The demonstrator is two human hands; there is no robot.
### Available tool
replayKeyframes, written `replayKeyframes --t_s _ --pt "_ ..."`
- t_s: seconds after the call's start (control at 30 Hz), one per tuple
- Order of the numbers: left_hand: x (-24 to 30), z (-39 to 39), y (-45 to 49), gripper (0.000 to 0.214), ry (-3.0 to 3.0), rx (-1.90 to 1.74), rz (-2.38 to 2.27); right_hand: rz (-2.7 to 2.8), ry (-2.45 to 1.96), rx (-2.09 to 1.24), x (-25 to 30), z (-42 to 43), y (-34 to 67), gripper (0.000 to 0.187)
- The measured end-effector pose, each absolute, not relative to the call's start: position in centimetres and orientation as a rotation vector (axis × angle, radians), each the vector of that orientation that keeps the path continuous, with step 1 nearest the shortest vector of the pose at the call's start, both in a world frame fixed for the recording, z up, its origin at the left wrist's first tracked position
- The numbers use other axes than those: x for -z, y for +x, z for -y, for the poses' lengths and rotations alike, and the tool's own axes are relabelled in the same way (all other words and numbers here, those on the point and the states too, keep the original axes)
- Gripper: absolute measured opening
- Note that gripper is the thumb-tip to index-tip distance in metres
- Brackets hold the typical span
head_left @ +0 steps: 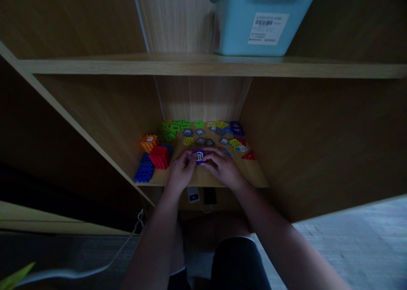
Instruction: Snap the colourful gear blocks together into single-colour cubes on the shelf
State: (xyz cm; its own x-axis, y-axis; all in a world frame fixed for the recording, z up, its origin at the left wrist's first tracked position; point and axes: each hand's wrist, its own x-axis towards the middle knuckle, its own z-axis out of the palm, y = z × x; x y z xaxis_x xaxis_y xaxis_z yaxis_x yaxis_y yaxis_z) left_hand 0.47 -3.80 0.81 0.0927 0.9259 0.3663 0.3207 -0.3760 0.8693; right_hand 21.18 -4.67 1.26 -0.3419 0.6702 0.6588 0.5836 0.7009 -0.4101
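My left hand (180, 170) and my right hand (222, 166) meet over the low wooden desk surface (203, 177). Together they pinch a small purple and white plastic block piece (199, 155) between their fingertips. Both hands have their fingers curled around it. To the left stand built cubes: an orange cube (149, 142), a red cube (159, 157) and a blue stack (144, 168). Loose flat pieces in green (173, 128), grey (193, 133), yellow (219, 124) and purple (237, 129) lie scattered behind the hands.
A wooden shelf (203, 65) runs overhead with a light blue labelled plastic bin (257, 18) on it. Wooden side panels close in left and right. A small device with a cable (193, 194) sits below the desk edge. My knees are at the bottom.
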Motion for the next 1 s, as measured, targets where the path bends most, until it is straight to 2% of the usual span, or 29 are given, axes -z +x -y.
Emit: replayKeyframes --t_s 0.13,0.27,1.0 --pt "-0.23 3.39 0.50 0.028 1.683 -1.407 -1.344 2.025 -1.028 -0.175 -1.26 4.31 21.08 0.005" --pt "0.25 3.10 0.32 0.027 1.644 -1.459 -1.382 2.040 -1.076 -0.199 -1.31 4.06 20.93 0.008" --pt "-0.58 3.70 0.56 0.025 1.696 -1.390 -1.419 2.066 -1.187 -0.197 -0.65 3.74 21.07 0.019"
